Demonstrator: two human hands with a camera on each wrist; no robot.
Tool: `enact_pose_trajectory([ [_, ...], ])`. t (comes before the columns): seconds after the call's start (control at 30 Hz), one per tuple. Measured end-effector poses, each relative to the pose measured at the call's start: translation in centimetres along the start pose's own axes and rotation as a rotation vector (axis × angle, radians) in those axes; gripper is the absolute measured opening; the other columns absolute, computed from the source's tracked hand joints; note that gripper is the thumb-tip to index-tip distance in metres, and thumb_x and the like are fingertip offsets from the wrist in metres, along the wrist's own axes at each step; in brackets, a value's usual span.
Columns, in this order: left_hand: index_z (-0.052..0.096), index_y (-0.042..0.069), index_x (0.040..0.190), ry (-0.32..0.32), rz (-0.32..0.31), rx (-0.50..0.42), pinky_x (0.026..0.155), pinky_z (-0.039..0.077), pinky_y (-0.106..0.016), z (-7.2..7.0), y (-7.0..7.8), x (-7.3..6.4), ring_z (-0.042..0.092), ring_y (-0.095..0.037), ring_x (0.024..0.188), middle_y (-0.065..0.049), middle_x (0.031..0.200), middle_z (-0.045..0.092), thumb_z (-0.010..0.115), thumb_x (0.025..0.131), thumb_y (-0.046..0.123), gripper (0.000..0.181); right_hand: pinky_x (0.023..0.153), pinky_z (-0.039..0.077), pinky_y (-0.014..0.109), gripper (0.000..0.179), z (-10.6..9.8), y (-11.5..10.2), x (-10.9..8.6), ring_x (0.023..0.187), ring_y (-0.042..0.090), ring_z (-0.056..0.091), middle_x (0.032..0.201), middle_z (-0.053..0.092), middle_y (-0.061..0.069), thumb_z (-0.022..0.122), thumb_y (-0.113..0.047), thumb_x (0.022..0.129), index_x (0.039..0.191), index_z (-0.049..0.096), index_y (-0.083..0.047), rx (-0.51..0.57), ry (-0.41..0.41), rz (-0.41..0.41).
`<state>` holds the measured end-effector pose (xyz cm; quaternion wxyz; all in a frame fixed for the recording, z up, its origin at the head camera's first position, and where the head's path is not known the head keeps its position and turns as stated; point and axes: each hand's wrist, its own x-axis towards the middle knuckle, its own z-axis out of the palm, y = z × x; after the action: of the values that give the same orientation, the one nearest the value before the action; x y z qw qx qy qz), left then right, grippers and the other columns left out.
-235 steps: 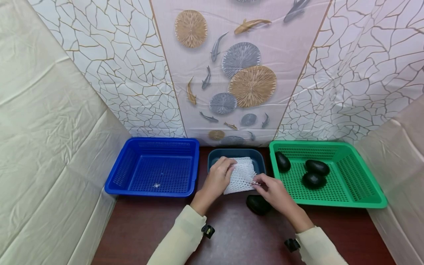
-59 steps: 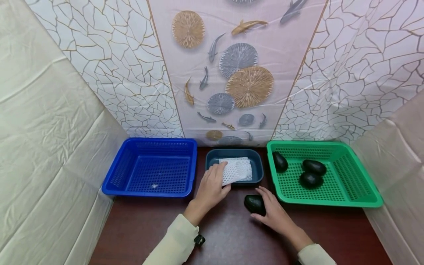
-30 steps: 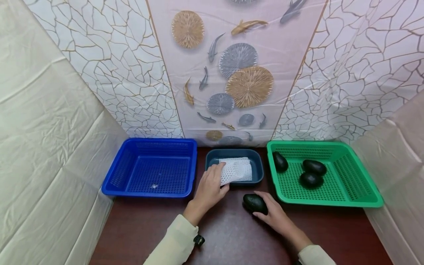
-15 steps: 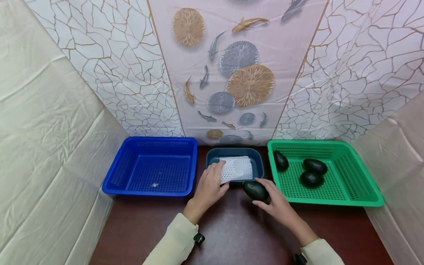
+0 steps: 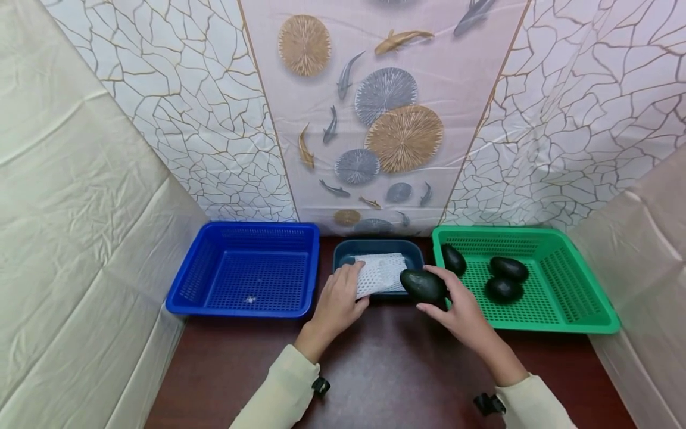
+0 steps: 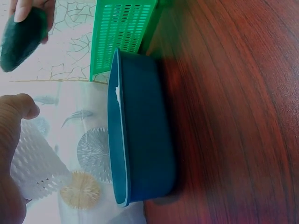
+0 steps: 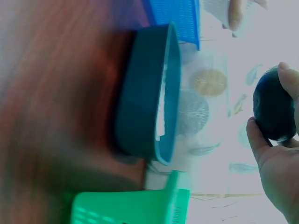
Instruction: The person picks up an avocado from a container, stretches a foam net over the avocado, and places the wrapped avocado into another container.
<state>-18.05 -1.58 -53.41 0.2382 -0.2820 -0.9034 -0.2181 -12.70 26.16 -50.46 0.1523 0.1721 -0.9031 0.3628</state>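
My right hand [image 5: 465, 311] grips a dark green avocado [image 5: 422, 286], raised above the table at the right front of a small teal tray [image 5: 343, 245]. My left hand [image 5: 336, 301] holds a white foam net sleeve [image 5: 372, 280] by its left end, in front of the tray. In the left wrist view the sleeve [image 6: 37, 161] hangs from the thumb side, clear of the tray, and the avocado [image 6: 23, 37] is up at the top left. More white netting [image 7: 160, 112] shows inside the tray in the right wrist view.
A green basket [image 5: 584, 280] on the right holds three avocados [image 5: 505, 290]. On the left stands a blue basket [image 5: 243, 314] with a small white speck on its floor. All sit on a dark red-brown table [image 5: 370, 381], with patterned cloth walls behind and beside.
My right hand let go of the netting, took hold of the avocado on the table, lifted it and moved it slightly right. My left hand has lifted one sleeve and kept nearly still since.
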Motion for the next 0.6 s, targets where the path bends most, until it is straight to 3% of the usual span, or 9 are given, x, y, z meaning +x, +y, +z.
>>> enact_pose_trajectory([
  [0.17, 0.05, 0.006, 0.14, -0.023, 0.022, 0.034, 0.077, 0.054, -0.04, 0.1, 0.1, 0.1, 0.063, -0.024, 0.099, -0.008, 0.113, 0.063, 0.086, 0.079, 0.023, 0.073, 0.088, 0.057, 0.043, 0.086, -0.9, -0.5, 0.8, 0.125, 0.026, 0.058, 0.148, 0.052, 0.013, 0.091, -0.015, 0.079, 0.153, 0.047, -0.014, -0.049, 0.0, -0.032],
  [0.6, 0.051, 0.006, 0.14, -0.053, 0.088, 0.118, 0.08, 0.055, -0.04, 0.1, 0.5, 0.5, 0.064, -0.026, 0.098, -0.008, 0.111, 0.063, 0.085, 0.078, 0.026, 0.074, 0.1, 0.05, 0.059, 0.08, -2.0, -1.4, 2.2, 0.138, 0.035, 0.051, 0.151, 0.051, 0.013, 0.086, -0.025, 0.085, 0.153, 0.046, -0.017, -0.08, -0.119, -0.057],
])
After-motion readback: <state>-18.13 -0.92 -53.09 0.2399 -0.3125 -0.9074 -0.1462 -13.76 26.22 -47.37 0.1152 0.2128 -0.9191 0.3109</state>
